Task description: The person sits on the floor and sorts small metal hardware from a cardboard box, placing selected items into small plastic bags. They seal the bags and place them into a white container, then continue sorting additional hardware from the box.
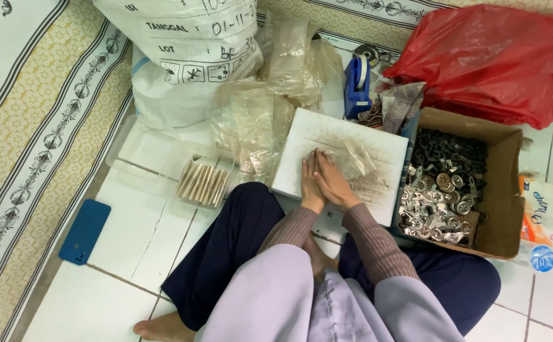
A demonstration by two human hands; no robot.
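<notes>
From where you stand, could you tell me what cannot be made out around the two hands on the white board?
- Head view: whatever lies under the left hand and right hand on the white board; the hands cover it.
- Head view: the small metal parts in the cardboard box are too small to identify.
- Head view: the contents of the red plastic bag; it is opaque and cut by the top edge.
- Head view: the white sack is cut off by the top edge.

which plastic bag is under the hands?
The small clear bag on the white board, touched by both hands; the red bag and white sack lie farther off.
</notes>
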